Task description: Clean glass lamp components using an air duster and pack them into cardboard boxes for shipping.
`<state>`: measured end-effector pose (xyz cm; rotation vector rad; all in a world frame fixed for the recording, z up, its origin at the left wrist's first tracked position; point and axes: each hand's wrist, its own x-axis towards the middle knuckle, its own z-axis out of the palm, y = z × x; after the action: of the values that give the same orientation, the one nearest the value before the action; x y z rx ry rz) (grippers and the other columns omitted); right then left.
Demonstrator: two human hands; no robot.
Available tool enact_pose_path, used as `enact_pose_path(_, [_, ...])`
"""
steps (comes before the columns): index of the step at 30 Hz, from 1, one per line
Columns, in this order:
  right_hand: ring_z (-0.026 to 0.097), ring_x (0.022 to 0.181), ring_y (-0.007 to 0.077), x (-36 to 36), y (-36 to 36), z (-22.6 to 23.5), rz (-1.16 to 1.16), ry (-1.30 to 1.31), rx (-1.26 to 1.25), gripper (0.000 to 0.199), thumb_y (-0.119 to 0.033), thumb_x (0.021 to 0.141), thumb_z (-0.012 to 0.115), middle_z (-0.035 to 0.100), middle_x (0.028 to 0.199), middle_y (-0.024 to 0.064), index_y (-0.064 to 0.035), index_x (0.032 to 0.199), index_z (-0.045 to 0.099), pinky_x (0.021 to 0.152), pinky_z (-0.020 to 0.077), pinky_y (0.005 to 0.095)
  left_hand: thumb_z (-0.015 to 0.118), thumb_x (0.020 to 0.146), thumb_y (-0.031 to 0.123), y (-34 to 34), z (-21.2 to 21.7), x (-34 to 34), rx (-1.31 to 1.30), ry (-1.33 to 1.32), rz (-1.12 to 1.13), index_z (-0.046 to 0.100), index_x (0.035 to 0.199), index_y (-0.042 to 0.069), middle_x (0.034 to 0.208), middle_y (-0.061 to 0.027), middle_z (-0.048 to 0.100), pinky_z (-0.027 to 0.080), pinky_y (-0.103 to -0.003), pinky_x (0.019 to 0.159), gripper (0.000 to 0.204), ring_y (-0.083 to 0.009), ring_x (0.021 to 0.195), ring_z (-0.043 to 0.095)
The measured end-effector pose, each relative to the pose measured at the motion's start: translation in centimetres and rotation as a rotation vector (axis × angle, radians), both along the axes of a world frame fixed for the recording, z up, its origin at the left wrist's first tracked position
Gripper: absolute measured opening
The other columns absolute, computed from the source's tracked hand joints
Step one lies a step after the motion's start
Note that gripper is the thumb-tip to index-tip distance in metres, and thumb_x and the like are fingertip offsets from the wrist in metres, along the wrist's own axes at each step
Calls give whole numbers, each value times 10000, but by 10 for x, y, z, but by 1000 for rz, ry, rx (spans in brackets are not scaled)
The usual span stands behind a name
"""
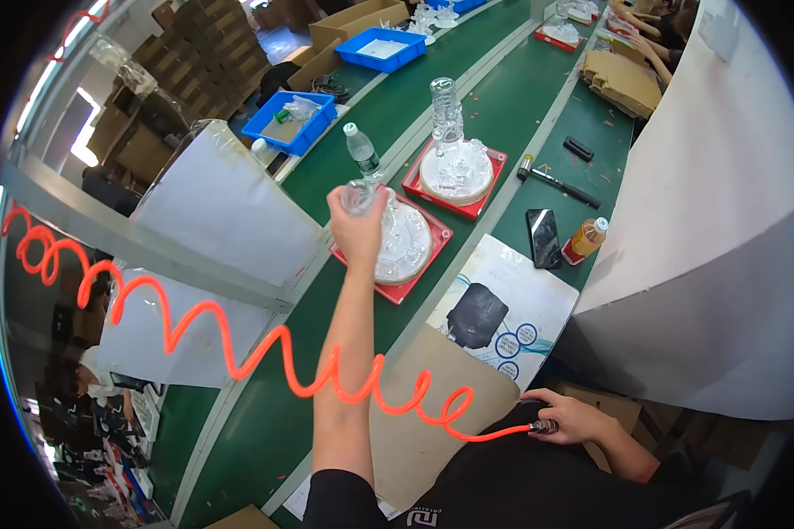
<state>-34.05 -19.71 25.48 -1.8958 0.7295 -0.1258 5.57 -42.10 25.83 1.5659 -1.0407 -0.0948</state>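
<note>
L arm stretched fwd, left hand (358,231) raised, fingers curled shut round clear glass piece (362,196). Right hand (572,417) low nr body, well behind glass piece, fingers closed on tool end.

Person seen from the head camera. Both forearms are bare from elbow to fingertips; no gloves, rings, watch or wristband show on the left hand (358,231) or the right hand (571,418). The left arm is long and slender, emerging from a short black sleeve (344,498) that ends above the elbow. The black shirt (520,485) covers the torso at the lower edge and carries small pale lettering near its hem, too small to make out.
</note>
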Motion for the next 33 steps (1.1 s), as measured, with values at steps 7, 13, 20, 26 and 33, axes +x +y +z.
enact_pose_path(7, [574, 1059, 316, 15, -1, 40, -15, -313, -134, 314, -162, 761, 769, 486, 1312, 184, -48, 707, 481, 813, 488, 350, 820, 709, 92, 104, 31, -13, -163, -180, -36, 528, 1056, 28, 948, -66, 601, 481, -277, 799, 457, -151, 867, 599])
enact_pose_path(13, [557, 1103, 307, 18, -5, 52, 79, -275, 10, 301, -121, 730, 789, 537, 1236, 180, -68, 699, 494, 929, 433, 378, 768, 727, -11, 191, 29, -23, -259, 248, -134, 505, 1082, 19, 977, -71, 612, 493, -283, 826, 443, -143, 888, 606])
enact_pose_path(20, [529, 1127, 292, 60, -38, -20, -339, -305, -144, 254, -149, 751, 746, 520, 1202, 142, -21, 893, 579, 940, 423, 351, 788, 680, -36, 278, -7, -54, -77, 204, -142, 498, 1074, 22, 1011, -73, 595, 503, -287, 866, 493, -161, 972, 618])
enact_pose_path(26, [518, 1072, 359, 167, -91, -167, -543, -39, -350, 453, -356, 675, 776, 535, 1142, 176, -50, 965, 610, 879, 457, 454, 790, 681, -33, 287, -8, -63, -34, 158, -259, 450, 1148, 37, 1070, -99, 580, 500, -304, 871, 581, -174, 965, 614])
enact_pose_path(33, [427, 1216, 362, 236, -53, -167, -394, 260, -456, 672, -235, 736, 746, 433, 1326, 135, -197, 1332, 439, 944, 407, 523, 788, 683, -42, 288, -14, -79, -110, 186, -200, 422, 1204, 43, 1041, -104, 613, 503, -309, 855, 642, -179, 973, 616])
